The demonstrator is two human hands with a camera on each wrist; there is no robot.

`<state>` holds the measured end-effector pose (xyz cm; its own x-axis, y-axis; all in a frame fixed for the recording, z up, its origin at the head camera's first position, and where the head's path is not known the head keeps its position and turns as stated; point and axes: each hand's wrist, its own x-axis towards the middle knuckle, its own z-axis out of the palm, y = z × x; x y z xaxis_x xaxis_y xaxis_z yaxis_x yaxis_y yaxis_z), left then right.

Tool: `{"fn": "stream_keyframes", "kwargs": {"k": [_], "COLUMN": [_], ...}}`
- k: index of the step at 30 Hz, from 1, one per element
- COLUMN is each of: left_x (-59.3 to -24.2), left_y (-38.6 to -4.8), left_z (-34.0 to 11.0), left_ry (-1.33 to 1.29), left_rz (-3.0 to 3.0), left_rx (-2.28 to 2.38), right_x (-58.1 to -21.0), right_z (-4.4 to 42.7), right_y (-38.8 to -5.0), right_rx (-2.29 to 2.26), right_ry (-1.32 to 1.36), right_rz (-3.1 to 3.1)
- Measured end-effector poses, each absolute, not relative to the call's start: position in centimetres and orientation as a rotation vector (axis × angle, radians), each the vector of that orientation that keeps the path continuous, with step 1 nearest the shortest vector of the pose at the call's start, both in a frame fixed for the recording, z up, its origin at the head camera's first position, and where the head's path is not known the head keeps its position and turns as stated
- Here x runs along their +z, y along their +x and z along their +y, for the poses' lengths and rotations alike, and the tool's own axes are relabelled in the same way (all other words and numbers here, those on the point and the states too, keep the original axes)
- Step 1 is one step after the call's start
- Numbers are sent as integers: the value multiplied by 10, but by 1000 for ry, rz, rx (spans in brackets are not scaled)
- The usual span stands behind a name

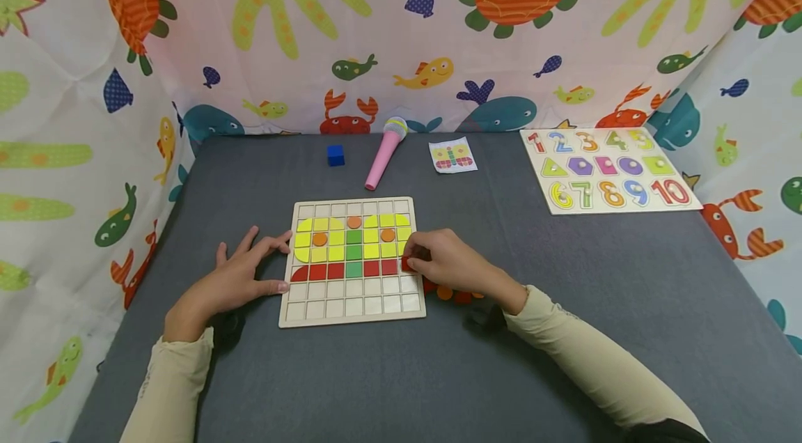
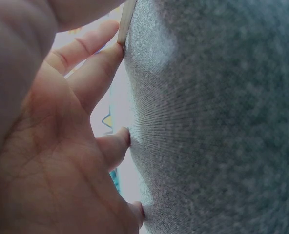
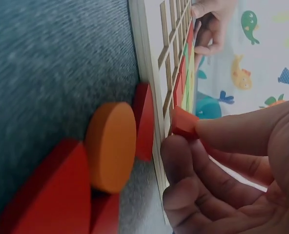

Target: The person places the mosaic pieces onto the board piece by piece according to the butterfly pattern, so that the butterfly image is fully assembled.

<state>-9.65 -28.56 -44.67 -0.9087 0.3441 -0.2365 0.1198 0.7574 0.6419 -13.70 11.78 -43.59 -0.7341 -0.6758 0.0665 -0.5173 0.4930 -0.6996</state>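
A wooden grid board [image 1: 351, 305] lies on the grey table, with yellow, green, orange and red tiles in its upper rows. My right hand [image 1: 452, 260] pinches a red tile [image 3: 184, 122] between thumb and fingers over the right end of the red row. At the board's left edge, my left hand [image 1: 232, 279] has its fingers spread, thumb and fingertips touching the frame. Loose red pieces [image 3: 51, 195] and an orange round piece [image 3: 111, 146] lie beside the board's right edge, partly hidden under the right hand in the head view.
Behind the board are a blue cube [image 1: 335, 155], a pink toy microphone [image 1: 383, 157] and a small picture card [image 1: 453, 156] showing a coloured tile pattern. A number and shape puzzle board [image 1: 610, 171] lies at the back right. A printed curtain [image 1: 388, 4] surrounds the table.
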Motion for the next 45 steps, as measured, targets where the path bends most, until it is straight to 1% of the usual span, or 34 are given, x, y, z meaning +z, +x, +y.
{"fn": "stream_keyframes", "kwargs": {"k": [6,15,22,29,36,45], "left_x": [-446,-443,-446,-446,-446,-446], "left_y": [-96,-96,-96,-97,-97,-96], "left_z": [-285,-285,-284,-284,-285,-286], "left_ry": [364,360,349,340,330,326], "left_rz": [2610,2602,2601,2607,2608,2605], "left_rx": [925,930,916,902,903,912], "right_x": [-438,-442,-436,-430,-435,-434], "right_z": [111,105,125,151,153,154], "right_y": [-138,-139,-134,-130,-129,-136], "right_rx": [-1004,-926,-949,-801,-800,-940], "right_ry": [-1017,-1078,-1056,-1024,-1099,-1071], "right_rz": [2584,2641,2592,2498,2428,2431]}}
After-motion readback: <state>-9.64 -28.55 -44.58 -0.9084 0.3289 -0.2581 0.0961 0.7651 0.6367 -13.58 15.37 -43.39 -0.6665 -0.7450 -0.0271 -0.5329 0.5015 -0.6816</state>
